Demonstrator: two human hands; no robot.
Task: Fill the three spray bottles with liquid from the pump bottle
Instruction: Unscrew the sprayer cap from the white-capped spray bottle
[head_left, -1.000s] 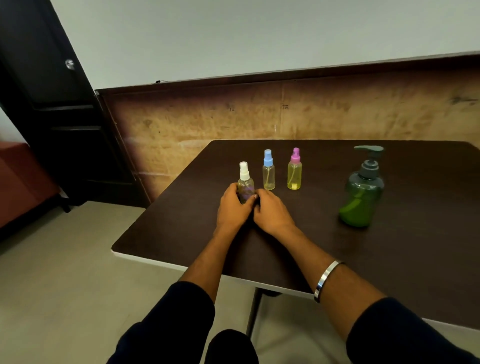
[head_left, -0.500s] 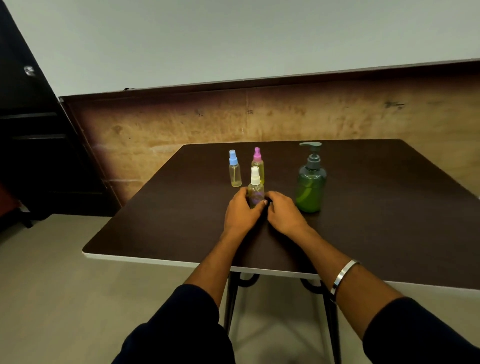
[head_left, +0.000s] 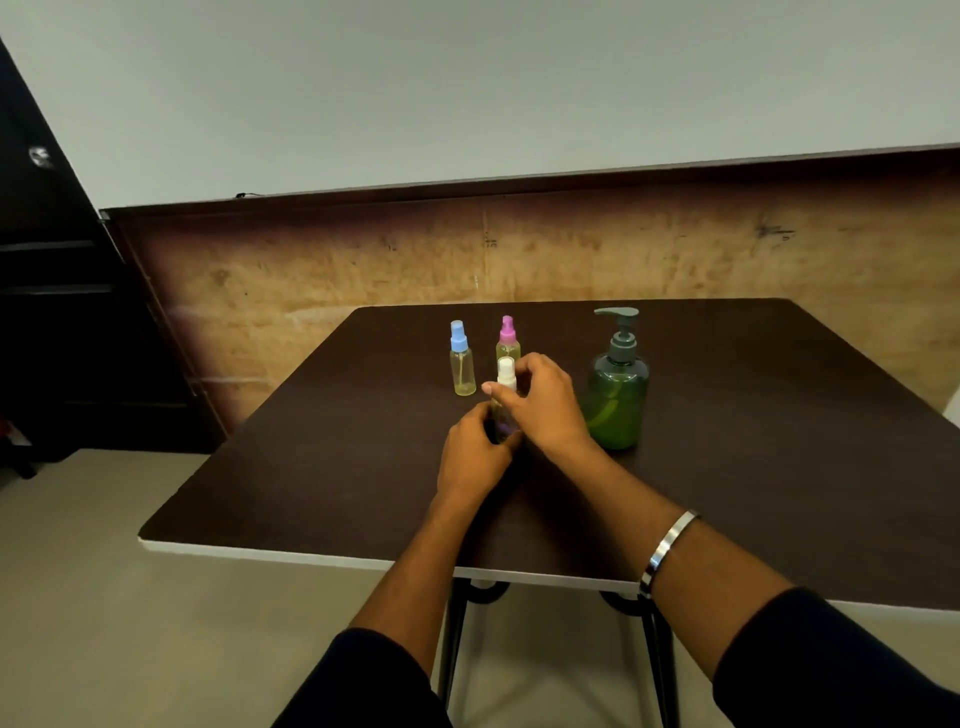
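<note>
A small spray bottle with a white cap (head_left: 505, 375) stands on the dark table (head_left: 322, 467). My left hand (head_left: 475, 457) grips its body low down. My right hand (head_left: 540, 402) has risen to the white cap, thumb and fingers around it. Behind stand a blue-capped spray bottle (head_left: 461, 358) and a pink-capped spray bottle (head_left: 507, 339), both with yellowish liquid. The green pump bottle (head_left: 617, 384) stands upright just right of my right hand.
The table's near edge (head_left: 363, 558) is white and runs close to my forearms. A brown wall panel (head_left: 571, 249) rises behind the table. A dark door (head_left: 52, 312) stands at the left.
My right hand has lifted from the bottle's base up to its white cap. My left hand keeps its hold on the body. The camera view has shifted slightly.
</note>
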